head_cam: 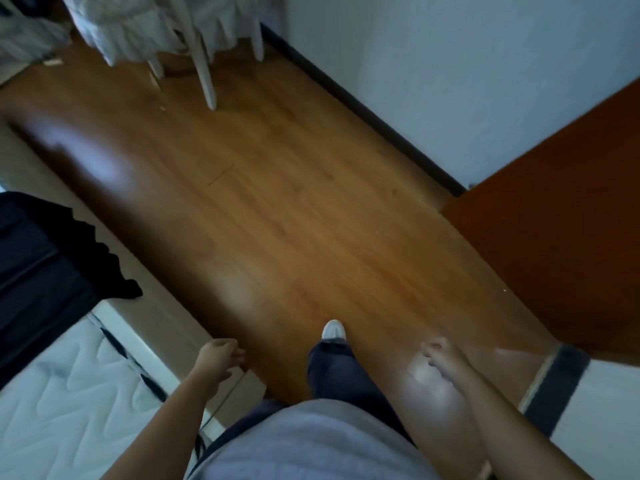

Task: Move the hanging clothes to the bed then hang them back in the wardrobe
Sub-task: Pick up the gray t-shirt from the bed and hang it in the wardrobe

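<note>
A wooden floor [277, 202] runs alongside the bed [69, 393], whose white quilted mattress is partly bare. Across the floor from the bed stands a brown wooden panel [561, 216] against a pale wall [450, 64]. The dark clothes [41, 258] lie heaped on the bed, one edge trailing over its side. Past the far end of the bed is a white chair [204, 74] draped in pale cloth. The left hand [218, 355] hangs just beside the bed, its grip slack and holding nothing. The right hand [441, 353], farther from the bed and blurred, is likewise loosely curled and empty. A white shoe [333, 330] is on the floor between them.
</note>
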`<state>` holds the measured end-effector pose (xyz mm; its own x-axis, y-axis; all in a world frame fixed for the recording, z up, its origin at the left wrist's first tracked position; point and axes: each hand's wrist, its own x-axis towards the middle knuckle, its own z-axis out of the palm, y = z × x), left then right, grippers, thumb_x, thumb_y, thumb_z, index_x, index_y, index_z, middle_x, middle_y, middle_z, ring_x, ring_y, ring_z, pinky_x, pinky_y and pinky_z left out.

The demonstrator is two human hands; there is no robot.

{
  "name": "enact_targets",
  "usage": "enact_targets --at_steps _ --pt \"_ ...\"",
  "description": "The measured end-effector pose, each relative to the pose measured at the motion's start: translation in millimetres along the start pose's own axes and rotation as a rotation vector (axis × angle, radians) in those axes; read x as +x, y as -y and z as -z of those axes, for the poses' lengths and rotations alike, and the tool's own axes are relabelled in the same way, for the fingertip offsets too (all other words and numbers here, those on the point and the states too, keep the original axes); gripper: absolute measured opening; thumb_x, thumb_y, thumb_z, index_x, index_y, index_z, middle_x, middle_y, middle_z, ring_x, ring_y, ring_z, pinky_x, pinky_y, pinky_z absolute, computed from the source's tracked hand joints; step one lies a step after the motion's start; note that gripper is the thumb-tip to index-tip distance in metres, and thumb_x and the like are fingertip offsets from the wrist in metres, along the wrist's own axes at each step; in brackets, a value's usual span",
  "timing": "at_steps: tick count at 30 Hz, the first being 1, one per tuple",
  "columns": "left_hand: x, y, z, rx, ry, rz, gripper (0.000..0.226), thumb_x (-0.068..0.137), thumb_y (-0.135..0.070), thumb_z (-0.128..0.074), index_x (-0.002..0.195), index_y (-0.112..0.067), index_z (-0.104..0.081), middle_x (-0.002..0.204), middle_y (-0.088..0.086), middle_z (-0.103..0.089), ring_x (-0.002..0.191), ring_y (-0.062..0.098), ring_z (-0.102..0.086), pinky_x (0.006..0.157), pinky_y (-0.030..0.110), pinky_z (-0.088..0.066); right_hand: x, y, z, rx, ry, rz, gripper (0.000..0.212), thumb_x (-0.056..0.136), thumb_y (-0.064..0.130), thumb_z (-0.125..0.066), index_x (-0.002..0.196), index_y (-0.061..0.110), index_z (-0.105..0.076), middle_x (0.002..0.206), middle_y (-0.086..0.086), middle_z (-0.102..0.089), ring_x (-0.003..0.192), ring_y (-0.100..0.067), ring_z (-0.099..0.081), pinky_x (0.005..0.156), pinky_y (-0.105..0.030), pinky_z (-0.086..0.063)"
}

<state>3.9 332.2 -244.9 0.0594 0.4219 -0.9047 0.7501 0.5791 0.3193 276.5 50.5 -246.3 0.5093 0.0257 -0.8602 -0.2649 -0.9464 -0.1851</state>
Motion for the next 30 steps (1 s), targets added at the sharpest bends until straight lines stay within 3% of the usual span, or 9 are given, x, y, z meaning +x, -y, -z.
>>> enact_targets --at_steps 4,8,10,13,18,23,25,27,30 --pt "-7.4 -65.2 -12.8 0.014 -0.026 -0.169 0.025 0.092 -0.011 -0.046 0.116 -0.006 -0.052 0.105 0.013 -0.062 0.093 0.024 -0.058 0.066 0.028 -0.042 59.0 71.7 43.7 -0.082 -0.016 0.091 0.019 0.091 0.016 -0.053 0.104 0.003 -0.056 0.115 -0.024 -0.059 0.111 -0.038 -0.055 0.097 -0.049 -0.044" --pt "-3.4 -82.1 28.8 -0.005 -0.216 -0.21 0.025 0.092 -0.018 -0.048 0.115 -0.012 -0.053 0.108 0.01 -0.062 0.096 0.022 -0.059 0.078 0.033 -0.044 68.2 166.3 45.5 -0.216 0.006 0.151 0.03 0.091 0.007 -0.052 0.113 -0.014 -0.052 0.118 -0.031 -0.057 0.1 -0.036 -0.054 0.076 -0.036 -0.042" --pt "0.2 -73.7 56.4 0.012 -0.327 -0.151 0.027 0.092 -0.02 -0.048 0.116 -0.012 -0.053 0.111 0.011 -0.062 0.095 0.023 -0.059 0.079 0.035 -0.046 69.7 217.5 32.4 -0.271 0.023 0.197 0.03 0.091 0.008 -0.052 0.112 -0.013 -0.053 0.118 -0.031 -0.058 0.103 -0.038 -0.055 0.083 -0.038 -0.042" --pt "8.4 -58.9 92.7 0.128 -0.398 -0.046 0.032 0.093 -0.02 -0.045 0.122 -0.009 -0.05 0.117 0.011 -0.059 0.098 0.024 -0.056 0.079 0.032 -0.044 62.9 297.1 -6.1 -0.35 0.077 0.32 0.03 0.091 0.012 -0.052 0.113 -0.008 -0.055 0.117 -0.027 -0.059 0.11 -0.038 -0.055 0.091 -0.039 -0.042" --pt "59.6 -60.9 155.3 -0.025 -0.411 0.113 0.033 0.091 -0.011 -0.044 0.121 0.001 -0.051 0.117 0.021 -0.059 0.106 0.034 -0.055 0.084 0.036 -0.042 31.3 432.7 -90.4 -0.436 0.199 0.469 0.03 0.093 0.016 -0.049 0.116 -0.001 -0.054 0.111 -0.016 -0.06 0.091 -0.022 -0.052 0.058 -0.018 -0.035" --pt "131.5 -93.5 247.2 -0.171 -0.269 0.225 0.03 0.088 -0.006 -0.041 0.108 0.011 -0.055 0.097 0.028 -0.06 0.089 0.039 -0.058 0.069 0.041 -0.046 -2.9 559.2 -169.9 -0.442 0.299 0.446 0.011 0.095 0.021 -0.044 0.092 0.016 -0.053 0.121 -0.015 -0.06 0.096 -0.024 -0.057 0.078 -0.03 -0.04" --pt "159.0 -122.8 291.3 -0.256 -0.32 0.183 0.029 0.087 -0.006 -0.042 0.104 0.011 -0.058 0.101 0.032 -0.062 0.094 0.042 -0.06 0.078 0.046 -0.049 -14.0 616.4 -200.4 -0.597 0.288 0.569 0.015 0.095 0.02 -0.045 0.102 0.01 -0.054 0.12 -0.015 -0.06 0.099 -0.027 -0.058 0.075 -0.032 -0.044" --pt "183.2 -153.2 332.5 -0.296 -0.351 0.133 0.03 0.087 -0.009 -0.043 0.107 0.006 -0.059 0.098 0.025 -0.065 0.093 0.036 -0.062 0.082 0.042 -0.05 -22.8 668.9 -227.9 -0.736 0.248 0.682 0.026 0.094 0.021 -0.047 0.113 0.006 -0.055 0.115 -0.011 -0.058 0.109 -0.029 -0.056 0.077 -0.029 -0.043" --pt "200.9 -203.7 379.9 -0.41 -0.339 0.073 0.028 0.088 -0.013 -0.044 0.112 -0.003 -0.055 0.098 0.015 -0.064 0.095 0.03 -0.061 0.089 0.041 -0.051 -21.8 735.2 -261.6 -0.755 0.236 0.746 0.027 0.093 0.019 -0.049 0.115 0.003 -0.055 0.117 -0.012 -0.059 0.11 -0.03 -0.056 0.084 -0.03 -0.043"
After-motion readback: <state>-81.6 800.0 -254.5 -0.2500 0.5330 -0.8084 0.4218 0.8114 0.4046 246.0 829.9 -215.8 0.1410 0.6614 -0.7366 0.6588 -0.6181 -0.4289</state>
